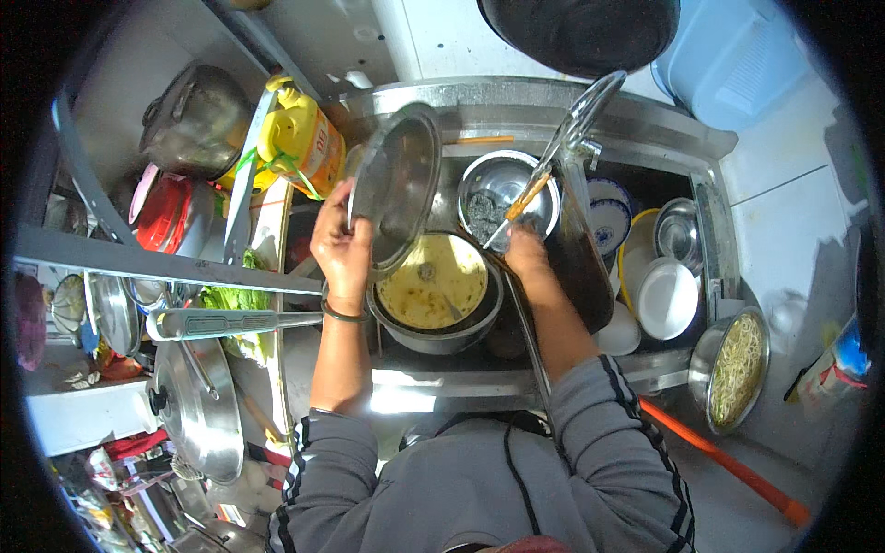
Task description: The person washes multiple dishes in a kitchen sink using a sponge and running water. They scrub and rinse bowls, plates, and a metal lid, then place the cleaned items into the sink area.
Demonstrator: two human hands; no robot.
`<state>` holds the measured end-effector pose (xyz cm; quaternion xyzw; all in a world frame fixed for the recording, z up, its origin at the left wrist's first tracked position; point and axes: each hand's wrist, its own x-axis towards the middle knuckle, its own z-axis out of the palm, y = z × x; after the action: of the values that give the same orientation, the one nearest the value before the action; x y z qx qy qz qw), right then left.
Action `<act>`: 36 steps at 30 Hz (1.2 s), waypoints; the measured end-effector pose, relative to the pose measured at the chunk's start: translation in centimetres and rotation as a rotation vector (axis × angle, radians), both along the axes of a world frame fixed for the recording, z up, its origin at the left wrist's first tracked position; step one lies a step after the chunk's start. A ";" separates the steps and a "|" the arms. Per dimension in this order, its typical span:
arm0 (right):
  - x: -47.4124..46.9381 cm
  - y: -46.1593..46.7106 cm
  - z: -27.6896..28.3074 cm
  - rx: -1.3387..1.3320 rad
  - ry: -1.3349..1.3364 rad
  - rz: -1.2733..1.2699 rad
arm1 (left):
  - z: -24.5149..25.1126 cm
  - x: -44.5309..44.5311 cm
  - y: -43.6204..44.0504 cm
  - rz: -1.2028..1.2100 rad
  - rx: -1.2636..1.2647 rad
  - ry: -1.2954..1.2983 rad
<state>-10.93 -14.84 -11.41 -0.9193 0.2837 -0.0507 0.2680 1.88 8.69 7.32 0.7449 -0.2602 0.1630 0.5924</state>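
Observation:
My left hand grips the rim of a metal basin, tilted nearly on edge above the left sink. My right hand is at the near rim of a round metal bowl, its fingers partly hidden, by dark steel-wool-like scrubbing material. Whether it grips anything is unclear. A faucet extends over that bowl, with a brownish wrapped section and a pale tip near my right hand. Below the basin, a pot holds a round vessel with cloudy yellowish liquid.
On the right are stacked plates, a white bowl and a metal bowl of bean sprouts. A metal rack frame and a yellow jug stand at left. A dark pan lies beyond the sink.

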 end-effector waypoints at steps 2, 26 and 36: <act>-1.9 0.0 -0.8 0.005 0.293 0.127 | -0.6 0.2 0.0 0.022 -0.217 0.190; -4.4 -2.5 -13.6 0.424 -0.040 0.054 | -16.3 -1.4 -1.2 -0.123 -0.366 1.455; -5.8 -0.1 -5.9 0.100 0.452 -0.043 | -13.0 -3.7 -2.4 -0.298 -0.429 1.286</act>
<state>-16.71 -14.96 -17.28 -0.8866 0.3584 0.1648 0.2415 -1.81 6.31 -5.63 0.5165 0.0810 -0.3459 0.7791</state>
